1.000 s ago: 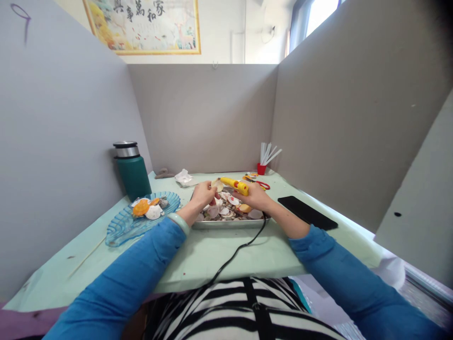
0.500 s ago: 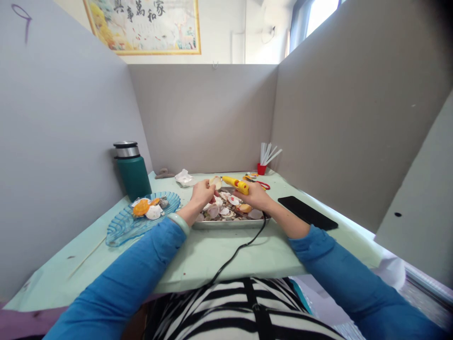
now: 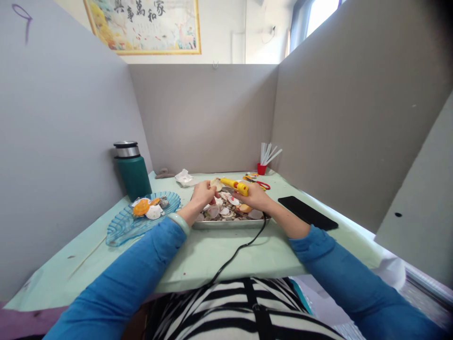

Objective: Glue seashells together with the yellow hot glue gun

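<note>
Between the fingers of my left hand [image 3: 203, 196] is a pale cream seashell [image 3: 217, 184], held up above the far left part of the tray. My right hand [image 3: 255, 196] is wrapped round a yellow hot glue gun [image 3: 232, 183], whose nozzle points left and reaches the shell's upper edge. Whether the tip touches the shell I cannot tell. Under both hands is a shallow metal tray [image 3: 230, 225] full of shells and small stones [image 3: 226, 210]. The gun's black cord [image 3: 236, 252] runs down over the table edge towards my lap.
On the left, a blue glass dish [image 3: 118, 232] bears orange and white shells, beside a green bottle [image 3: 133, 177] and a thin stick [image 3: 87, 257]. A black phone-like slab [image 3: 307, 212] lies right. Behind are scissors [image 3: 262, 184], a red cup of glue sticks [image 3: 262, 168] and crumpled tissue [image 3: 184, 177].
The glue gun has shifted slightly left, and its nozzle now meets the shell's upper edge in view. The shell has tilted a little; my left hand stays almost in place.
</note>
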